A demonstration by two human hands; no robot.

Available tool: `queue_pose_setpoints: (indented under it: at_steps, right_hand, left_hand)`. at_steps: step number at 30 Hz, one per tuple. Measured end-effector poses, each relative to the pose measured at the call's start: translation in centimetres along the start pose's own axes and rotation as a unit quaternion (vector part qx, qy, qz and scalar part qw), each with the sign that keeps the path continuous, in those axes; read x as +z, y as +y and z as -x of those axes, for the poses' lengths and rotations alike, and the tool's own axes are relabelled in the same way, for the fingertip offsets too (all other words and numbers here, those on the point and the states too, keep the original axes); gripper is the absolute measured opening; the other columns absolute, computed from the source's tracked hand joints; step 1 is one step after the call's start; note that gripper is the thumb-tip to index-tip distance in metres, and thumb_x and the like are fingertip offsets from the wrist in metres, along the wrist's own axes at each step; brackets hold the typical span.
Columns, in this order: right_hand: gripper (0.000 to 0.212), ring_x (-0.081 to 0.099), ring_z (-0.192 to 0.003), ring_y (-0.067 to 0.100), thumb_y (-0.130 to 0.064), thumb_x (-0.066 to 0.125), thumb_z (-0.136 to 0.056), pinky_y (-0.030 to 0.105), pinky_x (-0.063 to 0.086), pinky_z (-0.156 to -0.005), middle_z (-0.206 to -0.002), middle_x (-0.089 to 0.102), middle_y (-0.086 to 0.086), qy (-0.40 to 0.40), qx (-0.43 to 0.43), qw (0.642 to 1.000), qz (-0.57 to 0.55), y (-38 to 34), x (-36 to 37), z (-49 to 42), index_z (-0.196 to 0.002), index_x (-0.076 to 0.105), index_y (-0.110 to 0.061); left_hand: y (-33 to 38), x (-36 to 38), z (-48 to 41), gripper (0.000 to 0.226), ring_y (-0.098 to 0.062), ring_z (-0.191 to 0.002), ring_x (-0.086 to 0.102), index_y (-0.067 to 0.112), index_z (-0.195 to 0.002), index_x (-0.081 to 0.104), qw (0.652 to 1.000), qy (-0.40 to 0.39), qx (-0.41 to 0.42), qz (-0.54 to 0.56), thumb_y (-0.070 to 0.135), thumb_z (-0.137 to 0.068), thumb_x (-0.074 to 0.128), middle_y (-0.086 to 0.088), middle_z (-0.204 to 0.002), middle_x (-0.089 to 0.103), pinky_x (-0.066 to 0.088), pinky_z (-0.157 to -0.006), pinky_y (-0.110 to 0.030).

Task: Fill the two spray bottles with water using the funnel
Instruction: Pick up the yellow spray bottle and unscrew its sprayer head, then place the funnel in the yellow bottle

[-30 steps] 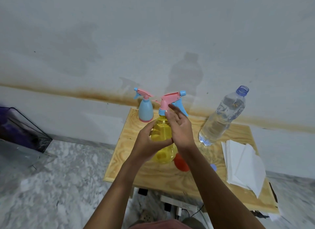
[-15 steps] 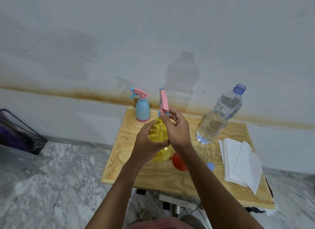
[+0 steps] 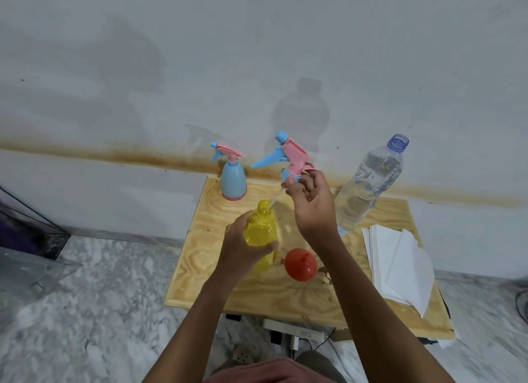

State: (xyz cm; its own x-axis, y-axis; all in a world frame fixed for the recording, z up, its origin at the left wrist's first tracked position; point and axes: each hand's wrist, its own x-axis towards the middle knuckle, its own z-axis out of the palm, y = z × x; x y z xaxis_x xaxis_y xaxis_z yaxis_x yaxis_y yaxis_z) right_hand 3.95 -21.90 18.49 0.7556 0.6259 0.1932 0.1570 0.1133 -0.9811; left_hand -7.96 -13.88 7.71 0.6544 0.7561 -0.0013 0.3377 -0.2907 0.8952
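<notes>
Yellow bottle [image 3: 260, 230] on wooden table [image 3: 380, 305], left hand [image 3: 243, 250] clasped round its body. Right hand [image 3: 310, 204] pinches sprayer head [image 3: 291, 157], tube in neck. Light, thin plastic, probably squashy; grip mid-body. Red funnel [image 3: 300, 265] beside.

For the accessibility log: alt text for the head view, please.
The right hand lifts the pink-and-blue spray head out of the yellow spray bottle, which the left hand steadies on the wooden table. A red funnel lies beside it.
</notes>
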Motion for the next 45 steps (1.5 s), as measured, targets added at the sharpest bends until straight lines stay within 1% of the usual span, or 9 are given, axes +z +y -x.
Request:
queue_pose_setpoints:
  at_steps: [2,9,12,17,28,33,35,41,45]
  right_hand:
    - [0.015,0.065,-0.094,0.014,-0.012,0.055,-0.099,0.031,0.055,-0.087,-0.1,0.068,0.006,0.024,0.01,0.999,-0.022,-0.3,-1.0,-0.6,-0.112,0.056,-0.018]
    - [0.033,0.061,-0.088,0.008,-0.02,0.048,-0.103,0.024,0.053,-0.074,-0.103,0.068,-0.001,0.114,0.098,0.988,-0.021,2.3,-5.1,-3.3,-0.131,0.053,-0.004]
    - [0.032,0.059,-0.084,0.015,-0.021,0.053,-0.101,0.033,0.051,-0.076,-0.088,0.063,0.003,0.076,0.157,0.984,0.043,5.2,-5.7,-3.7,-0.128,0.056,-0.004]
    - [0.02,0.067,-0.081,0.02,-0.024,0.059,-0.097,0.038,0.054,-0.077,-0.091,0.071,0.006,-0.003,0.229,0.96,0.164,10.8,-4.6,-3.4,-0.107,0.067,-0.008]
    - [0.029,0.051,-0.074,0.021,-0.015,0.062,-0.092,0.031,0.038,-0.065,-0.084,0.061,0.019,-0.053,0.344,0.908,0.233,18.3,-2.1,-4.1,-0.099,0.066,0.013]
    - [0.025,0.054,-0.069,0.019,-0.016,0.061,-0.093,0.021,0.039,-0.052,-0.065,0.056,0.005,-0.064,0.344,0.895,0.278,19.7,-1.4,-4.2,-0.069,0.062,-0.007]
    - [0.022,0.059,-0.07,0.021,-0.019,0.06,-0.093,0.012,0.036,-0.043,-0.07,0.063,0.005,-0.057,0.327,0.897,0.293,19.6,-1.3,-3.8,-0.074,0.066,-0.009]
    - [0.033,0.062,-0.097,0.019,-0.043,0.057,-0.093,0.033,0.045,-0.081,-0.103,0.068,-0.002,-0.053,0.312,0.873,0.371,17.9,-2.2,-3.4,-0.11,0.07,-0.018]
    - [0.042,0.062,-0.105,0.013,-0.049,0.057,-0.092,0.035,0.049,-0.093,-0.118,0.068,-0.004,-0.003,0.26,0.903,0.342,16.3,-4.3,-2.1,-0.121,0.066,-0.02]
  left_hand:
    - [-0.9,0.5,0.2,0.073,-0.021,-0.112,0.055,0.03,-0.128,0.054,1.0,0.005,-0.018,-0.008,0.04,-0.064,0.088,0.009,-0.115,0.062,0.051,-0.092,-0.042]
    - [-4.2,2.4,0.1,0.081,-0.025,-0.111,0.058,0.024,-0.132,0.051,0.997,0.018,-0.057,-0.045,0.04,-0.06,0.085,0.003,-0.12,0.061,0.054,-0.089,-0.046]
    - [-4.7,2.9,0.1,0.08,-0.024,-0.113,0.057,0.021,-0.134,0.05,0.997,0.03,-0.059,-0.034,0.028,-0.064,0.09,0.001,-0.122,0.061,0.053,-0.091,-0.042]
    - [-5.2,3.4,0.1,0.084,-0.02,-0.116,0.056,0.019,-0.136,0.047,0.997,0.034,-0.066,-0.03,0.026,-0.065,0.091,0.0,-0.128,0.057,0.051,-0.092,-0.036]
    - [-5.3,2.3,-0.3,0.062,-0.01,-0.106,0.06,0.027,-0.126,0.052,0.998,-0.006,-0.056,-0.033,0.033,-0.073,0.084,0.009,-0.119,0.061,0.044,-0.083,-0.018]
    - [-5.6,2.0,-0.6,0.06,-0.01,-0.1,0.062,0.029,-0.121,0.051,0.998,-0.025,-0.055,-0.034,0.034,-0.071,0.085,0.01,-0.112,0.062,0.052,-0.082,-0.026]
    - [-5.6,2.0,-0.6,0.061,-0.01,-0.101,0.062,0.03,-0.121,0.05,0.997,-0.028,-0.059,-0.029,0.035,-0.071,0.085,0.01,-0.112,0.062,0.053,-0.084,-0.029]
    - [-5.4,1.9,-0.4,0.06,-0.011,-0.1,0.062,0.028,-0.12,0.051,0.998,-0.024,-0.051,-0.027,0.032,-0.071,0.086,0.007,-0.111,0.063,0.054,-0.084,-0.032]
    - [-5.0,1.9,-0.3,0.06,-0.013,-0.101,0.06,0.025,-0.12,0.052,0.998,-0.022,-0.05,-0.028,0.031,-0.072,0.086,0.006,-0.112,0.062,0.051,-0.083,-0.028]
